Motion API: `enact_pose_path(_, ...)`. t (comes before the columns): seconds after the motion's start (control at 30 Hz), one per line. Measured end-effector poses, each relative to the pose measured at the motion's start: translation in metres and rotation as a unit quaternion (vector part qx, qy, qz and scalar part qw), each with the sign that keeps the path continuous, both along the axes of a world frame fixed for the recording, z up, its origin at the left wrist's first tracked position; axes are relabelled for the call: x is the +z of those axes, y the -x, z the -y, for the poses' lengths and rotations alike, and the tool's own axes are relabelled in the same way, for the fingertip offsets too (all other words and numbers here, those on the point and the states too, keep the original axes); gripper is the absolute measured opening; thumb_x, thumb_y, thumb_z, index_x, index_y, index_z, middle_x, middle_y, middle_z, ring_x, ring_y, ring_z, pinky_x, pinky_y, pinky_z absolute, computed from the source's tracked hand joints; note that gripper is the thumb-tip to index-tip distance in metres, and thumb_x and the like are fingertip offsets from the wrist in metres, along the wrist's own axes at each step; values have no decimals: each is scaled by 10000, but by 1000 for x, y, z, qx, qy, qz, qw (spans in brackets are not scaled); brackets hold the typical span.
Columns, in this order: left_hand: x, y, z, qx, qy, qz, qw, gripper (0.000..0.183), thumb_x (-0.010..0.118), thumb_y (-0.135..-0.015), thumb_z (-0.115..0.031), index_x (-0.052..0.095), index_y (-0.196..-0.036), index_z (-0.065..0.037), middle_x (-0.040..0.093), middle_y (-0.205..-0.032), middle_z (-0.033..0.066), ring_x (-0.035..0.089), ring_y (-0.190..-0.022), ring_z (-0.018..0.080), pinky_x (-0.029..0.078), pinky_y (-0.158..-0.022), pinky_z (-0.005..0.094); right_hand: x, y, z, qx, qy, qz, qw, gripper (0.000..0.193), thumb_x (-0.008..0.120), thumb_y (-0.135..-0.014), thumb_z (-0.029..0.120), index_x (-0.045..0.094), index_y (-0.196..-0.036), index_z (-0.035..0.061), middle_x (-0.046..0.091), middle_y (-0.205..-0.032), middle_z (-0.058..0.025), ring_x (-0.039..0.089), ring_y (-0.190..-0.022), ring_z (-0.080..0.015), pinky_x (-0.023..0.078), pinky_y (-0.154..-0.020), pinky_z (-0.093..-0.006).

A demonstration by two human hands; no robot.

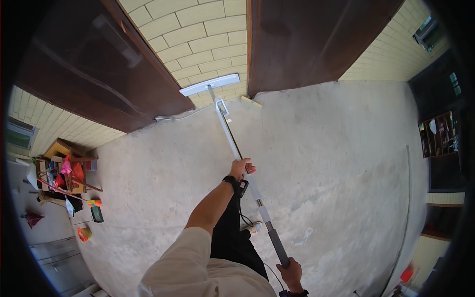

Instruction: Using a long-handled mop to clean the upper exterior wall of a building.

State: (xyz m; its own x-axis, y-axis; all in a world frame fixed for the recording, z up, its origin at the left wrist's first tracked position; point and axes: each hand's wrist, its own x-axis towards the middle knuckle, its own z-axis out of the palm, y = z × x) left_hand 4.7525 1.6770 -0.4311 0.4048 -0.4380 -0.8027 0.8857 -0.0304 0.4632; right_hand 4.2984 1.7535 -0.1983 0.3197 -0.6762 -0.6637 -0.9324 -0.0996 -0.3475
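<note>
1. Bare concrete floor meeting cream brick wall between two brown doors.
2. Left hand wrapped around mid-pole of long-handled wiper.
3. Right hand clamped on dark lower grip.
4. White flat head raised against bricks beside left door.

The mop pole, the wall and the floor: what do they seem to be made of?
The mop pole looks like pale, smooth metal, with a darker sleeve near the right hand, perhaps foam or rubber. The wall seems to be cream glazed tile or brick, judging by its regular joints. The floor looks like bare concrete: grey, matte and blotchy.
</note>
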Motion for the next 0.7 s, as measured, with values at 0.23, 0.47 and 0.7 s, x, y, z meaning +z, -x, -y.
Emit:
enact_pose_path(0.23,8,75,-20,-38,-24,-66,997,116,688,-850,-53,574,-869,-57,541,-703,57,563,-583,227,528,-558,420,-18,0,-13,-34,-44,-20,998,399,881,-716,303,620,-805,15,656,-689,-167,655,-677,-397,493,-608,-475)
enact_pose_path(0.47,-38,47,-2,-3,-72,-57,996,137,663,-820,-45,566,-726,-70,469,-620,34,466,-513,196,431,-483,365,-24,-41,8,-14,-42,-31,999,405,851,-752,320,646,-938,25,716,-795,-194,700,-787,-413,530,-687,-502)
enact_pose_path(0.7,-10,59,-9,-28,-35,-110,993,213,682,-831,-79,510,-708,-112,459,-625,15,455,-527,180,429,-519,356,-17,-13,-6,-5,7,-50,999,316,811,-783,260,643,-951,51,708,-766,-183,694,-786,-426,528,-698,-525)
